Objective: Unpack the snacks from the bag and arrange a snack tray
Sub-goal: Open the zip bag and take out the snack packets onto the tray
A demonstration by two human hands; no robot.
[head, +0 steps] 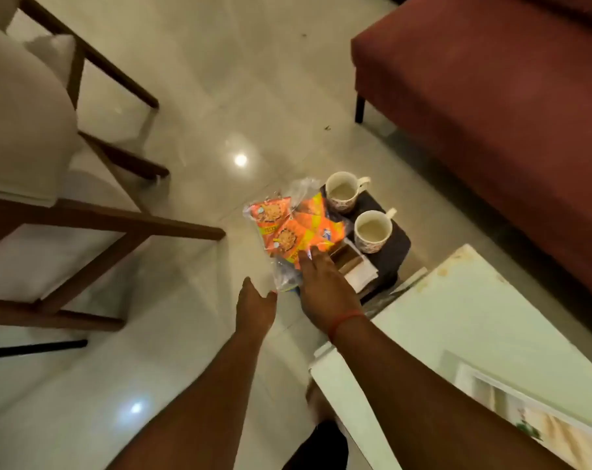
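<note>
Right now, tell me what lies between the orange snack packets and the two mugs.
In the head view, nothing separate shows: the orange snack packets, inside a clear plastic bag, reach almost to the two mugs on the dark tray.

Snack bag's (289,232) near end behind right hand (325,290); print blurred.

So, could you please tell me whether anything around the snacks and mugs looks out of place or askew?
Yes: the clear bag of orange snack packets overhangs the left edge of the small dark stool, lying skewed beside the two mugs. The right hand rests flat on it; the left hand is open nearby. No spill is visible.
</note>
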